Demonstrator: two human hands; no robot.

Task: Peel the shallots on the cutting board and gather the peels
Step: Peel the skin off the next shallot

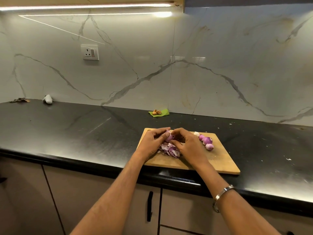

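No legible text anywhere

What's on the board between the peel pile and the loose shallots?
The right hand covers that stretch in the head view; beyond it, bare board.

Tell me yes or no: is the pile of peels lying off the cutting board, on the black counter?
No, the pile of peels lies on the cutting board, just below the left hand and right hand.

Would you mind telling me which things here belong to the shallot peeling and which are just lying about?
Part of the job: held shallot, peeled shallots, peel pile, cutting board, left hand, right hand.

Lying about: green leaf, nuts, white object, wall socket.
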